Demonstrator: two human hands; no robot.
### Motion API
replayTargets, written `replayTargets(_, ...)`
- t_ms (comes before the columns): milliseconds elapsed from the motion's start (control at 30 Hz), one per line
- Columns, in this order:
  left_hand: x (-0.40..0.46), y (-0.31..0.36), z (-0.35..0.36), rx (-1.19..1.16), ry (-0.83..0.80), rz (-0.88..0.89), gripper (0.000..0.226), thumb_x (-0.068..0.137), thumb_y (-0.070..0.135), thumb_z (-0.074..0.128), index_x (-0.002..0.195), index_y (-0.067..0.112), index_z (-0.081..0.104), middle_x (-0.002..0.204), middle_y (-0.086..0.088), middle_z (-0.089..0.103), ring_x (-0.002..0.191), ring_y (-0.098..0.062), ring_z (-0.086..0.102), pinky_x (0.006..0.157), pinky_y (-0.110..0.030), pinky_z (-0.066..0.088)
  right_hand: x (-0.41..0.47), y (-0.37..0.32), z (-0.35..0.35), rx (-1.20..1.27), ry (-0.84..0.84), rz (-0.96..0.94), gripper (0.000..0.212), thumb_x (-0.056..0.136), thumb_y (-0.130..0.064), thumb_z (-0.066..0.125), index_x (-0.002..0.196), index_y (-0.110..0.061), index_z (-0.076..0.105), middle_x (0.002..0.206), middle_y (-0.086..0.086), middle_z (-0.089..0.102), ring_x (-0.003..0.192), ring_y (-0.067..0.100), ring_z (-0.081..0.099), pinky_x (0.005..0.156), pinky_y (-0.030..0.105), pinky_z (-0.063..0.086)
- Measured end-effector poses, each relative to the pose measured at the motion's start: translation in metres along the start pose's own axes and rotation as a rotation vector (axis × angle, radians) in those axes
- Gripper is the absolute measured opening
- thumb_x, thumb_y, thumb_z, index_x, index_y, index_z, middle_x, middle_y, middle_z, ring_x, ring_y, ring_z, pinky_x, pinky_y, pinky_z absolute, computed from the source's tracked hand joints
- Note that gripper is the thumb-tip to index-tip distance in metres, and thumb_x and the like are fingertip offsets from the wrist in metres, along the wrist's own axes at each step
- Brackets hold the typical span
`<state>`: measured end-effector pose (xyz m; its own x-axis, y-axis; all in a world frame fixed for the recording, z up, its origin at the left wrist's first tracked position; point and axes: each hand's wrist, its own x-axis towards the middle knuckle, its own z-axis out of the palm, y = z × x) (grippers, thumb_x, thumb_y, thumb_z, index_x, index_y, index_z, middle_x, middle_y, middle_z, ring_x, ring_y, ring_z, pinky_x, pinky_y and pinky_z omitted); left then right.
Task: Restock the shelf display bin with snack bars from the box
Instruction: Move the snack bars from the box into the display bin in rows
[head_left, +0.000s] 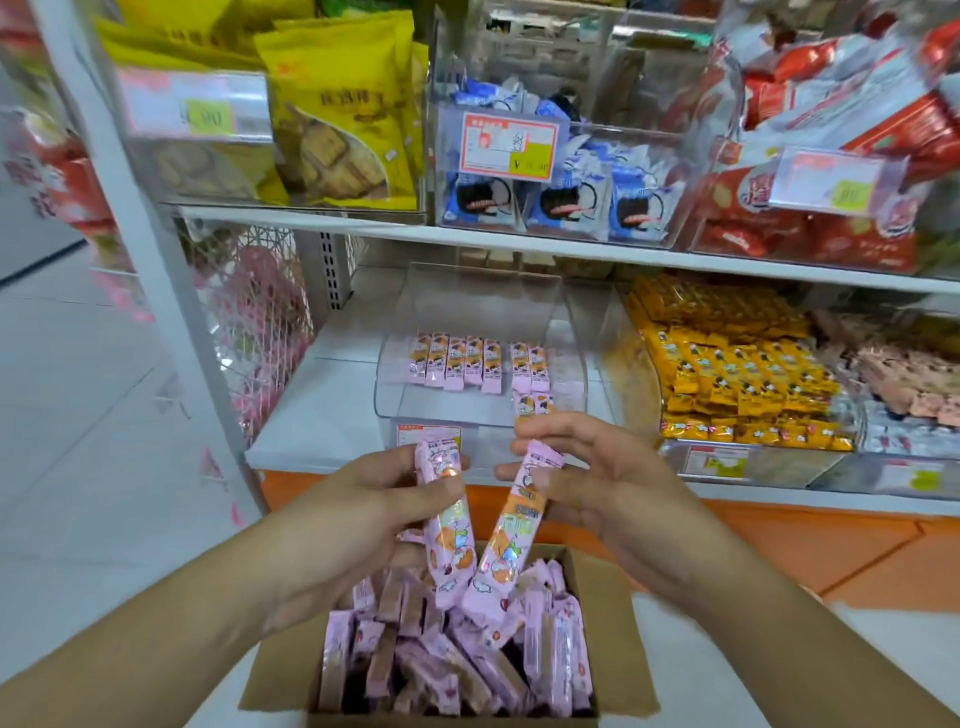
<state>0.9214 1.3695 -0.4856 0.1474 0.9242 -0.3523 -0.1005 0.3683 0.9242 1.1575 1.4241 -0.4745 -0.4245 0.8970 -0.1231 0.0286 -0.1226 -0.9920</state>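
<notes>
Two pink snack bars are in hand above the open cardboard box (613, 587), which is well filled with loose bars of the same kind. The left hand (358, 499) grips the left bar (448, 525) near its upper end, fingers curled round the wrapper. The right hand (587, 478) pinches the right bar (511, 540) near its top between thumb and fingers, the bar hanging tilted with its lower end near the other bar's.

The clear display bin (480, 410) stands on the lower shelf (311, 415) beyond the hands, holding one short row of bars and a loose one near the front lip.

Risks, as judged: each bar is held by one end only, so a slack pinch could drop it back into the box or onto the floor. The bin's raised front wall could catch a bar carried in low. Bars set down askew would spoil the row. The neighbouring bin of yellow packets (727, 374) sits just beside; a careless reach could misplace stock there.
</notes>
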Motion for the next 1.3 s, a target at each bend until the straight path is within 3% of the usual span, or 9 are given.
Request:
replayTargets(300, 0.01, -0.012, 0.01, 0.257, 0.157, 0.108, 0.048, 0.074, 0.064, 0.082, 0.113, 0.037, 0.073, 0.106, 0.0, 0.079, 0.104, -0.024, 0.074, 0.108, -0.053, 0.05, 0.018, 0.015, 0.019, -0.083, 0.153, -0.005, 0.014, 0.095, -0.01, 0.075, 0.106, -0.019, 0.079, 0.111, 0.021, 0.07, 0.103, 0.028, 0.072, 0.095, 0.041, 0.06)
replayTargets(500, 0.004, -0.009, 0.016, 0.346, 0.067, 0.136, 0.039, 0.086, 0.048, 0.079, 0.123, 0.042, 0.069, 0.105, 0.007, 0.08, 0.098, -0.013, 0.075, 0.088, -0.043, 0.057, 0.011, 0.014, 0.021, -0.186, 0.106, -0.086, 0.022, 0.091, -0.009, 0.078, 0.103, -0.028, 0.08, 0.107, 0.006, 0.076, 0.101, 0.021, 0.071, 0.093, 0.037, 0.058)
replayTargets(600, 0.0, -0.004, 0.016, 0.374, 0.058, 0.118, 0.035, 0.087, 0.044, 0.079, 0.121, 0.04, 0.07, 0.107, 0.006, 0.08, 0.101, -0.014, 0.075, 0.096, -0.05, 0.055, 0.006, 0.004, 0.019, -0.233, 0.028, -0.04, 0.021, 0.093, -0.021, 0.078, 0.108, -0.035, 0.077, 0.104, -0.011, 0.072, 0.086, 0.009, 0.069, 0.072, 0.021, 0.051)
replayTargets(667, -0.001, -0.003, 0.016, 0.41, 0.006, 0.118, 0.033, 0.087, 0.044, 0.08, 0.118, 0.04, 0.071, 0.104, 0.009, 0.08, 0.098, -0.007, 0.075, 0.095, -0.041, 0.058, 0.004, 0.0, 0.018, -0.284, -0.02, -0.002, 0.023, 0.092, -0.03, 0.079, 0.112, -0.041, 0.075, 0.105, -0.006, 0.067, 0.08, 0.017, 0.068, 0.066, 0.026, 0.051)
replayTargets(800, -0.001, -0.002, 0.015, 0.461, -0.047, 0.117, 0.009, 0.089, 0.033, 0.08, 0.092, 0.031, 0.071, 0.061, 0.021, 0.067, 0.055, 0.005, 0.058, 0.059, -0.007, 0.041, 0.004, 0.003, 0.017, -0.346, -0.098, 0.013, 0.017, 0.093, -0.026, 0.081, 0.107, -0.033, 0.075, 0.11, 0.007, 0.069, 0.086, 0.031, 0.076, 0.077, 0.042, 0.061)
replayTargets(933, -0.002, 0.005, 0.01, 0.516, -0.075, 0.065, 0.034, 0.081, 0.041, 0.086, 0.109, 0.028, 0.072, 0.093, 0.005, 0.081, 0.085, -0.021, 0.076, 0.084, -0.036, 0.057, 0.006, 0.006, 0.012, -0.309, -0.105, 0.04, 0.016, 0.091, -0.021, 0.083, 0.103, -0.028, 0.075, 0.109, 0.007, 0.071, 0.075, 0.027, 0.069, 0.068, 0.037, 0.054)
replayTargets(1033, -0.001, 0.009, 0.004, 0.491, -0.028, 0.053, 0.039, 0.077, 0.023, 0.091, 0.111, 0.02, 0.072, 0.1, -0.002, 0.081, 0.096, -0.031, 0.077, 0.099, -0.048, 0.057, 0.008, 0.006, 0.007, -0.198, -0.017, 0.033, 0.017, 0.091, -0.016, 0.082, 0.104, -0.02, 0.074, 0.11, 0.009, 0.073, 0.073, 0.03, 0.063, 0.066, 0.038, 0.053)
replayTargets(1200, 0.0, 0.017, -0.004, 0.22, 0.134, 0.114, 0.042, 0.081, 0.014, 0.086, 0.12, 0.01, 0.07, 0.108, -0.012, 0.078, 0.09, -0.029, 0.079, 0.087, -0.055, 0.062, 0.009, 0.004, 0.003, 0.116, 0.167, 0.06, 0.022, 0.09, -0.009, 0.079, 0.11, -0.007, 0.069, 0.12, 0.022, 0.07, 0.081, 0.034, 0.069, 0.075, 0.041, 0.062)
replayTargets(1300, 0.001, 0.017, 0.002, 0.035, 0.234, 0.206, 0.03, 0.084, 0.016, 0.082, 0.109, 0.026, 0.069, 0.107, -0.002, 0.077, 0.09, -0.031, 0.079, 0.081, -0.047, 0.065, 0.006, 0.005, 0.012, 0.271, 0.153, 0.131, 0.022, 0.09, -0.006, 0.076, 0.107, 0.0, 0.063, 0.12, 0.026, 0.068, 0.084, 0.038, 0.07, 0.073, 0.045, 0.063)
